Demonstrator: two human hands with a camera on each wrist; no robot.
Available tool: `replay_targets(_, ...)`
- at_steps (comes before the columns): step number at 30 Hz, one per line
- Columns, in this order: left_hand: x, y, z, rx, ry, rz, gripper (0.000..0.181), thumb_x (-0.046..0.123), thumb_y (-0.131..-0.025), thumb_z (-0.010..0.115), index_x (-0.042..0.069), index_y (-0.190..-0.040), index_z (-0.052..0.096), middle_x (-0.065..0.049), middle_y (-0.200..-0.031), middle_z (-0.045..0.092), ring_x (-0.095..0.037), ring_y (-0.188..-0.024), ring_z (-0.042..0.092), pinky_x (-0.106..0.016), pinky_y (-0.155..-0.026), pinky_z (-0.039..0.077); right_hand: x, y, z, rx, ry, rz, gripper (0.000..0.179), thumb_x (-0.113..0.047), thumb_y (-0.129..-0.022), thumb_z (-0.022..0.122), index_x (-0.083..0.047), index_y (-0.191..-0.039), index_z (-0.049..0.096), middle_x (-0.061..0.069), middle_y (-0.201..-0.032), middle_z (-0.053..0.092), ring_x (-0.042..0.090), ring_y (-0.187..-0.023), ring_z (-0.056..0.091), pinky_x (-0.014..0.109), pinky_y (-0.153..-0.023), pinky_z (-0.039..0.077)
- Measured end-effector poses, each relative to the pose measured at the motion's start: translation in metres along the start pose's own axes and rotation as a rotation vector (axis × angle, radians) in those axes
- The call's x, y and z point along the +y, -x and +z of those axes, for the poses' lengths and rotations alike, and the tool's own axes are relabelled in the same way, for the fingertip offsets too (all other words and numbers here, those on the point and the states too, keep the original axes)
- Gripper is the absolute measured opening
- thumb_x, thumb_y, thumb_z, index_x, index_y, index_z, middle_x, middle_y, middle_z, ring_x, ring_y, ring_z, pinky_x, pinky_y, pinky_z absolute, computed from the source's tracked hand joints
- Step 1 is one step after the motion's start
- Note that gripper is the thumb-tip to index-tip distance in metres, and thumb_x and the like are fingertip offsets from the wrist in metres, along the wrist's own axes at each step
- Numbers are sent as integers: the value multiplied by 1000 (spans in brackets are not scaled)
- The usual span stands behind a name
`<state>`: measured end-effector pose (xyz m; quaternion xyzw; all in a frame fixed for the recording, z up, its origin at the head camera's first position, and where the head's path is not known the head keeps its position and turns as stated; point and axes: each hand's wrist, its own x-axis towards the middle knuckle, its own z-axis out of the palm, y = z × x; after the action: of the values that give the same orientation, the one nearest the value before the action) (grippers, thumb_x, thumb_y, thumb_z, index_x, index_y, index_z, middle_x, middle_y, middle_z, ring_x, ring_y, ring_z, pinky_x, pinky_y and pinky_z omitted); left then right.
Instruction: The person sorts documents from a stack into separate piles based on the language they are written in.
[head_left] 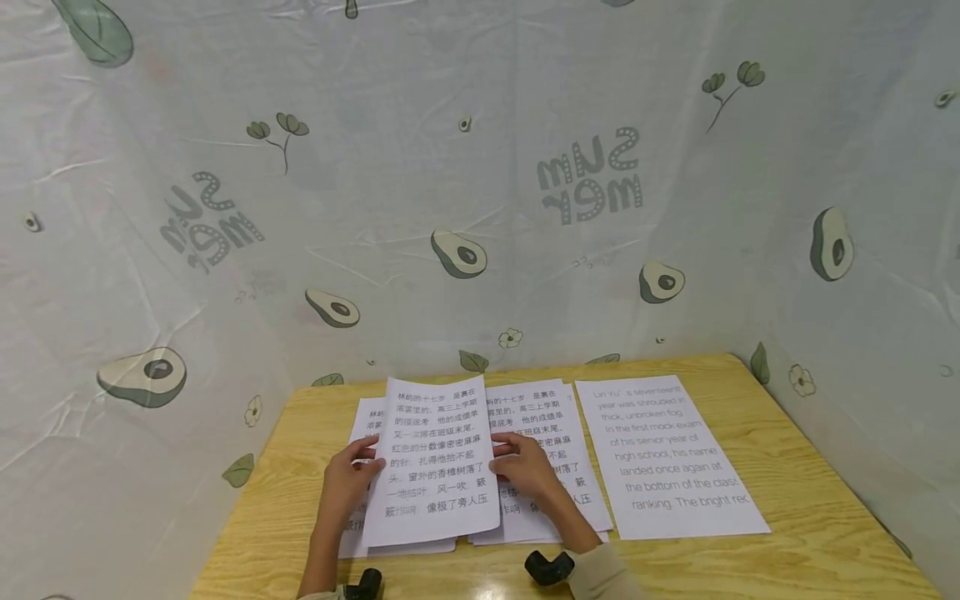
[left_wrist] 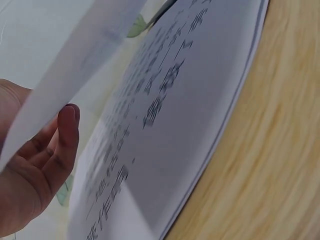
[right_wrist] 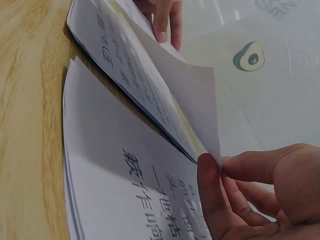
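A white sheet of paper [head_left: 431, 467] printed with Chinese text is held up over the middle of the table, tilted. My left hand [head_left: 347, 479] pinches its left edge, and my right hand [head_left: 527, 471] pinches the right edge. Below it lies a left stack of printed sheets [head_left: 352, 533], mostly covered by the raised sheet. A second stack of Chinese-text sheets [head_left: 547, 467] lies under my right hand. The right wrist view shows thumb and fingers [right_wrist: 209, 185] gripping a corner of the lifted sheet [right_wrist: 197, 95]; a gap separates the two stacks.
To the right, a single sheet with English text [head_left: 667, 458] lies flat on the wooden table [head_left: 817, 500]. A pale curtain [head_left: 510, 208] with avocado prints stands behind the table and along both sides. Dark wrist mounts [head_left: 550, 568] show near the front edge.
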<state>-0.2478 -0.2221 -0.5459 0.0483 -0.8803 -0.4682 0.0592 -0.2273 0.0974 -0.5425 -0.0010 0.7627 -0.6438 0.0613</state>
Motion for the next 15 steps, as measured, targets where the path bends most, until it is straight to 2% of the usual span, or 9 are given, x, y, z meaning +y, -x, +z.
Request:
replay_targets(6, -7, 0, -14, -25, 14, -52, 48, 8, -97, 75, 6, -145, 66, -19, -122, 72, -26, -101, 69, -25, -77, 51, 2, -3, 15, -14, -17, -20, 55, 1, -89, 74, 7, -142, 63, 23, -117, 70, 21, -92, 75, 37, -79, 66)
replay_targets(15, -17, -3, -31, -51, 29, -92, 46, 7, -99, 73, 3, -144, 65, -21, -122, 69, -26, -98, 67, -23, -75, 51, 0, -8, 33, -19, -6, -22, 54, 0, -87, 74, 6, -140, 65, 20, -115, 71, 19, -89, 74, 35, -77, 65)
